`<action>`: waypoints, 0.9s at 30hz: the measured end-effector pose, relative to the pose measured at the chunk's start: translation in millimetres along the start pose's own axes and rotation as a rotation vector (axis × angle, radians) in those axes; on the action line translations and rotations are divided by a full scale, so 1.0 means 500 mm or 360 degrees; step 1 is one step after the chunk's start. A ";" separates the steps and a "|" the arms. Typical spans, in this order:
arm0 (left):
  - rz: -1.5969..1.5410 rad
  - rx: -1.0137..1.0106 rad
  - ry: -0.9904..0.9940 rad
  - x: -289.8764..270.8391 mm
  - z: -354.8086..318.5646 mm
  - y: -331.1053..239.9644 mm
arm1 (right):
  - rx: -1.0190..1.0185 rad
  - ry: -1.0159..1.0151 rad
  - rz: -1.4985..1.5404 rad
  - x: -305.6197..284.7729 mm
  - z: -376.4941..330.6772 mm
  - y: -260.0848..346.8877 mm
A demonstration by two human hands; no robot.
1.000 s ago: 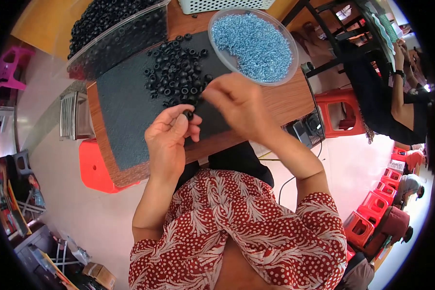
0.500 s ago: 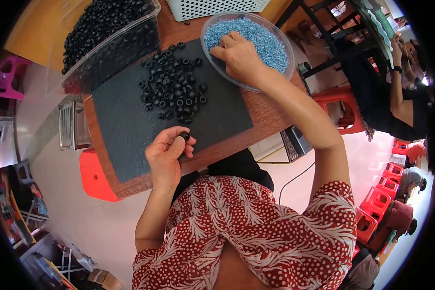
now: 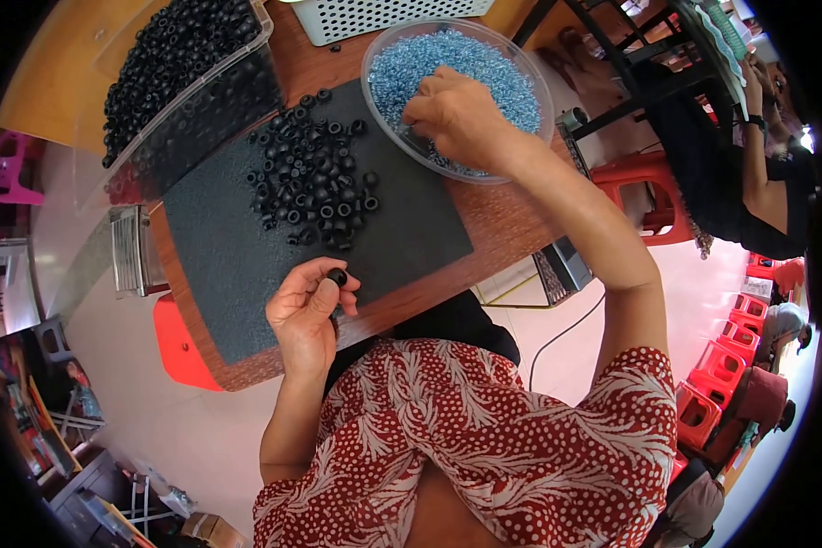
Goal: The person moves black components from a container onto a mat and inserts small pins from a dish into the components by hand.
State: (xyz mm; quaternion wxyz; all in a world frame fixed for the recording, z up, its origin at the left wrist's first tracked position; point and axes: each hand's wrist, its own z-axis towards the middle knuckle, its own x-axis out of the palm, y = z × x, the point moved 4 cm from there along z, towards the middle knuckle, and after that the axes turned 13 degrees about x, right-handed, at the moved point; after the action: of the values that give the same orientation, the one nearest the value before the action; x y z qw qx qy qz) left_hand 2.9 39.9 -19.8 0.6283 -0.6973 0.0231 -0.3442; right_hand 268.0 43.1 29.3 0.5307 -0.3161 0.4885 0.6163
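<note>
Between the thumb and fingers of my left hand [image 3: 301,315] is a small round black cap-like piece [image 3: 337,276], held above the near edge of the table. My right hand [image 3: 458,119] reaches into a shallow clear bowl [image 3: 547,102] of tiny light-blue translucent pieces [image 3: 500,80]. Its fingers are bent together and point down among them; what they hold, if anything, is hidden. A loose heap of black hollow caps [image 3: 312,173] lies on a dark mat [image 3: 406,196], beyond my left hand and left of the bowl.
A clear plastic bin [image 3: 233,96] full of the same black caps stands at the far left of the table [image 3: 511,203]. Behind the bowl is a pale perforated basket [image 3: 374,18]. A red stool [image 3: 644,187] and a seated person [image 3: 703,155] are on the right.
My right hand has moved slightly nearer and its fingers have sunk lower into the blue pieces. The left hand still holds the black cap. The whole view has shifted a little.
</note>
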 end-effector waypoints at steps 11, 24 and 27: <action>-0.0010 0.0043 0.0013 -0.001 0.001 0.001 | -0.0151 0.0030 -0.0151 0.024 0.013 0.025; 0.0022 -0.0096 -0.0098 0.014 0.013 -0.004 | 0.0007 0.0109 0.0661 -0.042 -0.045 0.128; 0.0168 0.0204 -0.0141 0.031 0.026 -0.018 | -0.0128 0.0244 0.0712 -0.020 -0.067 0.190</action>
State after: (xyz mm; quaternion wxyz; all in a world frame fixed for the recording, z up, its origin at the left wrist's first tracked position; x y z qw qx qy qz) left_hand 17.8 45.9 -4.5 0.6892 -0.6681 0.0098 -0.2801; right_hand 174.7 11.9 52.7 0.3293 -0.2668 0.5604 0.7116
